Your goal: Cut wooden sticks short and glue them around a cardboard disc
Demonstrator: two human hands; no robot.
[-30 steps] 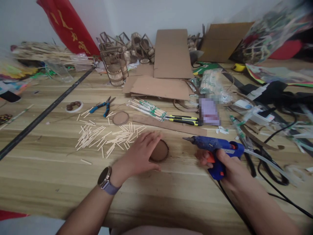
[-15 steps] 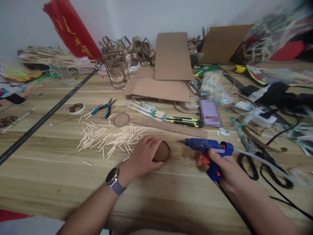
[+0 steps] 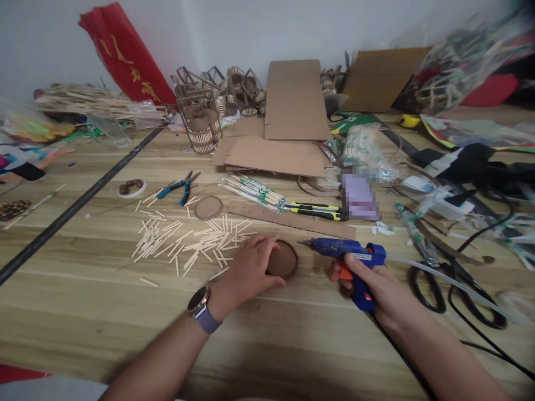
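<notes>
Your right hand (image 3: 382,291) grips the glue gun (image 3: 334,247), its nozzle (image 3: 305,243) pointing at the disc (image 3: 285,263) your left hand (image 3: 246,265) clasps on the tabletop (image 3: 271,340), where unsteady aim could burn fingers or smear glue past the rim (image 3: 297,260).

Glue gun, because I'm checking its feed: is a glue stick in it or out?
In: the pale glue stick enters the rear of the blue glue gun in the right hand; how much sits inside is hidden.
</notes>
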